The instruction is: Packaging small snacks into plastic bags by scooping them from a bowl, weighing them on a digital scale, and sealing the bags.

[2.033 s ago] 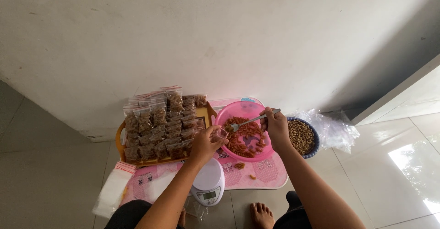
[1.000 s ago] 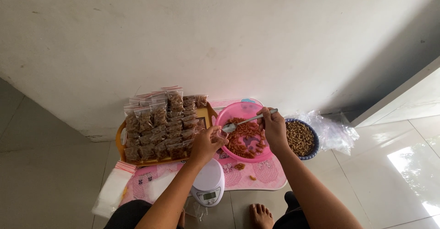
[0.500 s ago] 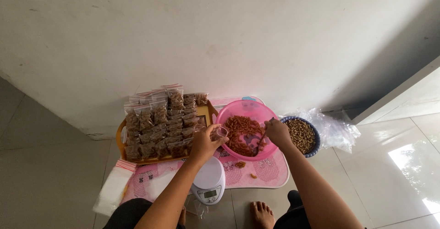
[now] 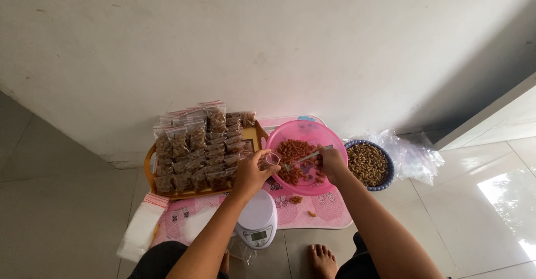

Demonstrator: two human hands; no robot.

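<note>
While our left hand pinches a small clear bag open at the pink bowl rim, our right hand grips a spoon, feeding snacks across.

Bare forearms, bare feet, dark trousers

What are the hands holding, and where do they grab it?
The left hand pinches a small clear bag at its open top. The right hand holds a metal spoon by the handle end, over the pink bowl.
</note>
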